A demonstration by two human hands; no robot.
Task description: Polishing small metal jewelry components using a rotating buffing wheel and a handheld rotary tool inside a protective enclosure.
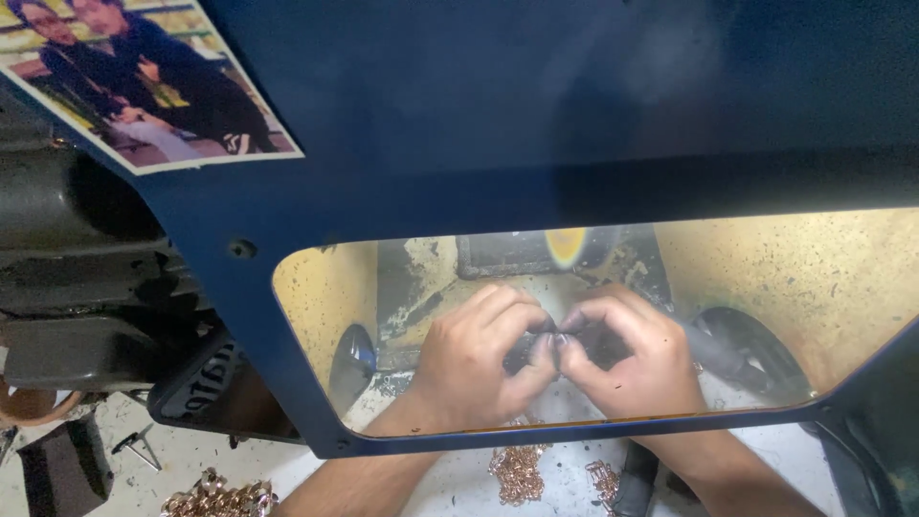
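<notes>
Behind a clear window in a dark blue machine hood, both my hands meet inside a lit, yellow-stained chamber. My left hand and my right hand have their fingers curled together around a small dark piece pinched between the fingertips. The piece is mostly hidden, so its shape is unclear. Just above the hands spins a blurred yellow wheel. My forearms come in under the window's lower edge.
Heaps of copper-coloured chain links lie on the white bench below the window, with more links at the lower left. A printed photo is stuck on the hood's upper left. Dark machine parts fill the left side.
</notes>
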